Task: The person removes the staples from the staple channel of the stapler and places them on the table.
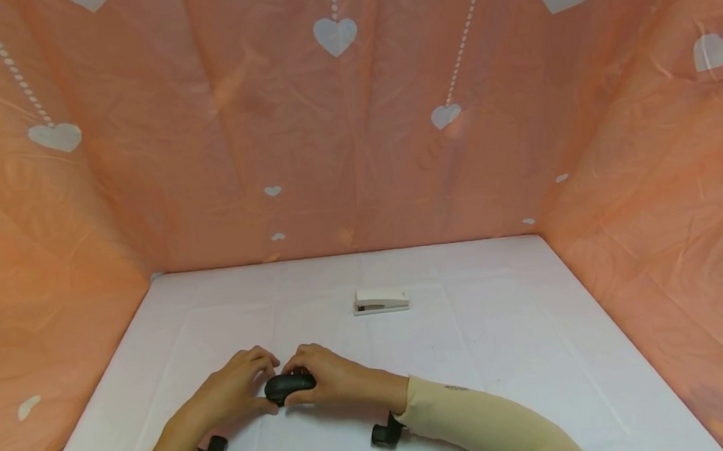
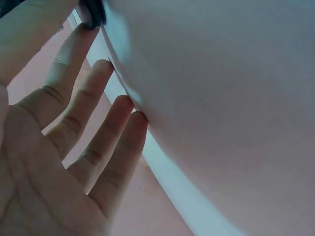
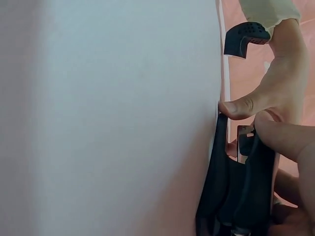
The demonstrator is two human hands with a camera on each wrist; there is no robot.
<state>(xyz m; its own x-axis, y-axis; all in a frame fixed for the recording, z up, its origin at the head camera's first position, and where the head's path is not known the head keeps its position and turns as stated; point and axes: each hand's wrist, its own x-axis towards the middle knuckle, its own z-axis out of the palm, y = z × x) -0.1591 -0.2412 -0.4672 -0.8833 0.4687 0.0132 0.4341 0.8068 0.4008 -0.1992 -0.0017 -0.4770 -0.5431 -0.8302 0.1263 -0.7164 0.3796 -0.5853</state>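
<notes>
A black stapler (image 1: 290,385) sits low over the white table, held by my right hand (image 1: 328,373). In the right wrist view the stapler (image 3: 236,196) is seen along its length, with metal showing between its upper arm and base. A finger of the right hand (image 3: 295,142) lies on its upper arm. At the stapler's left end is my left hand (image 1: 236,384), thumb and fingers on either side. The left hand (image 2: 54,147) has its fingers extended and spread, fingertips right at the table surface. Only a dark end of the stapler (image 2: 93,12) shows there.
A white stapler (image 1: 381,300) lies farther back on the white-covered table (image 1: 497,328). Orange curtains (image 1: 303,131) with pale hearts stand behind and on both sides. Black wrist cameras (image 1: 387,432) hang under both forearms.
</notes>
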